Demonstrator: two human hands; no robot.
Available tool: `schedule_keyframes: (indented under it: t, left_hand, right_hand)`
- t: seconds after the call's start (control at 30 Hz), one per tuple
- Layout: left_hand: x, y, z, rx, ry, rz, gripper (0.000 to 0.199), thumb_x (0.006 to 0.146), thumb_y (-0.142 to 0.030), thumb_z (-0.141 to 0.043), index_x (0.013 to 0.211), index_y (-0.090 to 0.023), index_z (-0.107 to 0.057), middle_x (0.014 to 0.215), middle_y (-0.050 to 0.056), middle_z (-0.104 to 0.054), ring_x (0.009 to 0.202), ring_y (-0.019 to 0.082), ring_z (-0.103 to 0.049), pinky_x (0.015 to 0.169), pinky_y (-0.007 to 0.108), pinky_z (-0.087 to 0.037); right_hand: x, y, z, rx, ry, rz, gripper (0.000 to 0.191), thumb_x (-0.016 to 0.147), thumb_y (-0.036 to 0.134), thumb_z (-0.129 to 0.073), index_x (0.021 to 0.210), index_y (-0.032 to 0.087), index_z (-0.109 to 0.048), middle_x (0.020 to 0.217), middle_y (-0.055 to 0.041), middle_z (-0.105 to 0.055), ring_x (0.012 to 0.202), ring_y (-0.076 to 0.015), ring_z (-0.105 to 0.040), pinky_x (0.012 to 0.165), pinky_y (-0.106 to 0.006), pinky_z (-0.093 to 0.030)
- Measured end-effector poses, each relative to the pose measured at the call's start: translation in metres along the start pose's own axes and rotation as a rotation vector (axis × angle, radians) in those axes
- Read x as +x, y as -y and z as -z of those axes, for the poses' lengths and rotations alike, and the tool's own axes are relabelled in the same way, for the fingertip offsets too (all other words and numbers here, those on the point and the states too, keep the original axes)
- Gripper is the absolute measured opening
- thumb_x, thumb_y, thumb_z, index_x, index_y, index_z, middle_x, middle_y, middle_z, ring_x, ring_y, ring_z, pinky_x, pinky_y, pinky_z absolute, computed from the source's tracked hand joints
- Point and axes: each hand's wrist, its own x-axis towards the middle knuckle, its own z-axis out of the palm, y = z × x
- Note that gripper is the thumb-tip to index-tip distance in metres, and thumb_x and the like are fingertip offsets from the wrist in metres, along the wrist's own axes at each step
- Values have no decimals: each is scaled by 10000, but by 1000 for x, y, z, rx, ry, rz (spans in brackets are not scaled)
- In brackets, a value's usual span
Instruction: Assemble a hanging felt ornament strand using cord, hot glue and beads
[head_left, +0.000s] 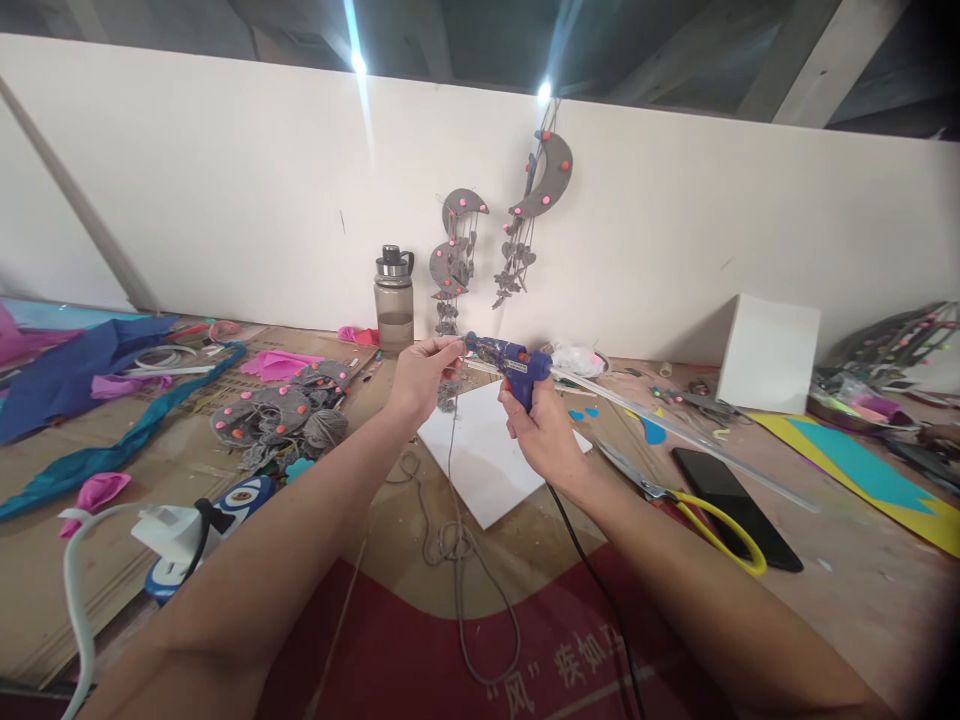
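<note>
My right hand is wrapped around the grip of a blue hot glue gun, its nozzle turned to the left. From the back of the gun a long clear glue stick sticks out. My left hand is closed in a pinch right by the nozzle. From those fingers grey yarn hangs down and lies in loose loops on the cardboard. Whatever small piece sits at the fingertips is too small to make out. Under both hands lies a white sheet.
Yellow-handled scissors rest against a black phone on the right. Grey felt moons and a power strip are on the left. A water bottle stands at the back, near hanging moon ornaments. The gun's black cord runs toward me.
</note>
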Motion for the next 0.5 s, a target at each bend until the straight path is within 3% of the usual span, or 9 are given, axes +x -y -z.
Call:
schedule_keyframes:
  t: [0.5]
  left_hand:
    - [-1,-1,0,47,5,-10,213,624,-303,-770,644,-129,-648,615,-1,-556,535,65,-454,490,207,-347]
  right_hand:
    - [-1,3,0,-11,-14,-26,263,902,355,-443,1121,209,-435,910,-73,-590,743,-197,-565,676,-380,-484]
